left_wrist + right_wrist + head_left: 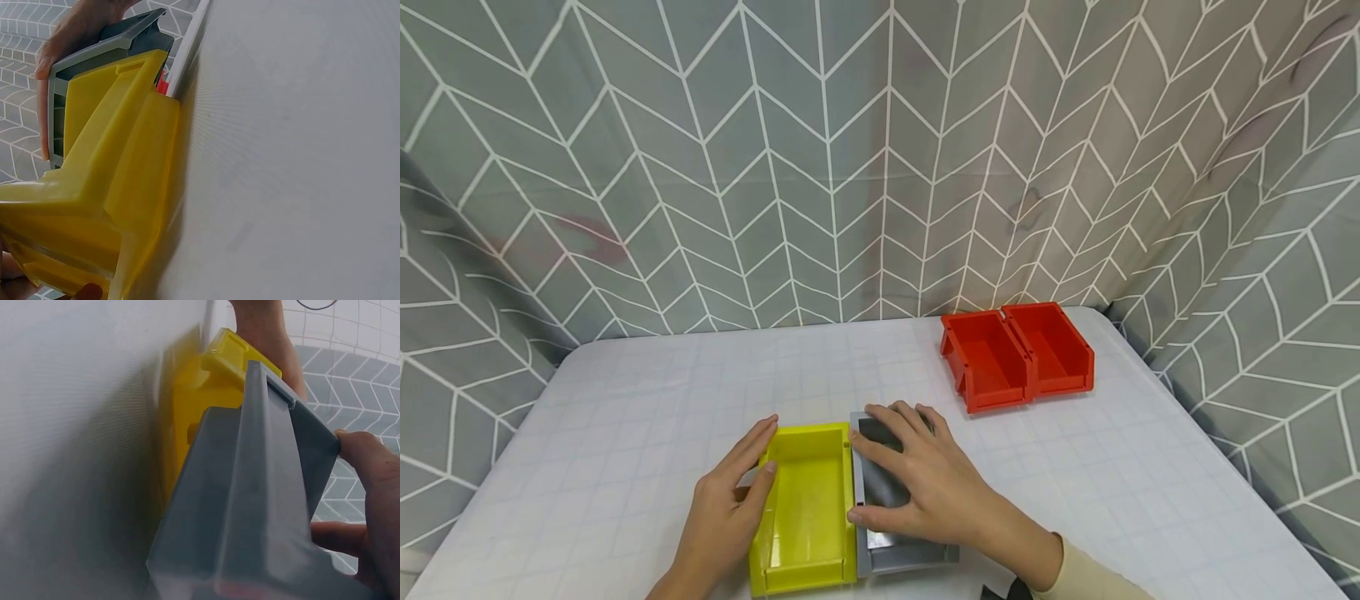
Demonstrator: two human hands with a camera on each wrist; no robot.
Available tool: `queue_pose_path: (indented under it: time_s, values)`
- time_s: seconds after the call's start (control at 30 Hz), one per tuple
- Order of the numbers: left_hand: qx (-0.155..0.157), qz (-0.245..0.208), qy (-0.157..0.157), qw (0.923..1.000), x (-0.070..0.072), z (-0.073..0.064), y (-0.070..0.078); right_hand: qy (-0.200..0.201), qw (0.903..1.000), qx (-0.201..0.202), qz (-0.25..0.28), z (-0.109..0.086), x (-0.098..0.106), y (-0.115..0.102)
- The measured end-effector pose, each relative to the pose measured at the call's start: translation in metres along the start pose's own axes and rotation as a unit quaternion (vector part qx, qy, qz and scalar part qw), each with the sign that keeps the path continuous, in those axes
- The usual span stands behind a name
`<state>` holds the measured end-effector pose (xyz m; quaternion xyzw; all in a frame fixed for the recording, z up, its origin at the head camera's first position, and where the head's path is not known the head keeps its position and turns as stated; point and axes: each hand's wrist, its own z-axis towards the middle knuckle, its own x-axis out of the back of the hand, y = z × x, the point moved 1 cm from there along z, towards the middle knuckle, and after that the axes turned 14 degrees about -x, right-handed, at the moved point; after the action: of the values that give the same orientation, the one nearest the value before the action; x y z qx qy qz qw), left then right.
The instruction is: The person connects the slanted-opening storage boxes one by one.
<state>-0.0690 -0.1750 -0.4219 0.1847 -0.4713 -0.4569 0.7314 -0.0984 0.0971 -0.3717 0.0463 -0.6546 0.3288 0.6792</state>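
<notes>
A yellow storage bin (808,508) and a grey storage bin (910,554) sit side by side near the front of the table, their long walls against each other. My left hand (722,504) holds the yellow bin by its left wall, fingers along the outside and thumb at the rim. Over the grey bin spreads my right hand (928,475), gripping it with thumb and index finger at the rim beside the yellow bin. In the right wrist view, that thumb touches a corner of the grey bin (250,487). The right hand covers part of the grey bin's inside.
Two joined red bins (992,367) stand at the back right of the table (647,417), which has a white cloth. A patterned curtain (850,167) hangs behind and at both sides. Near the right sleeve (1090,575) a small black object (1018,590) shows at the bottom edge.
</notes>
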Motion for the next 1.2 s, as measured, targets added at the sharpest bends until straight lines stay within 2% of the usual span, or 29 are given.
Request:
queue_pose_path:
  time_s: [0.4, 0.7, 1.2]
  values:
    - [-0.008, 0.002, 0.000, 1.0000, 0.001, 0.000, 0.000, 0.002, 1.0000, 0.002, 0.000, 0.000, -0.005, 0.002]
    - [-0.028, 0.014, -0.009, 0.9995, 0.004, 0.005, 0.001, 0.014, 0.9999, 0.009, 0.001, 0.000, -0.007, 0.002]
    - [-0.026, 0.007, -0.011, 0.9996, 0.002, 0.004, 0.001, -0.018, 0.9998, 0.002, 0.003, -0.001, -0.014, 0.006]
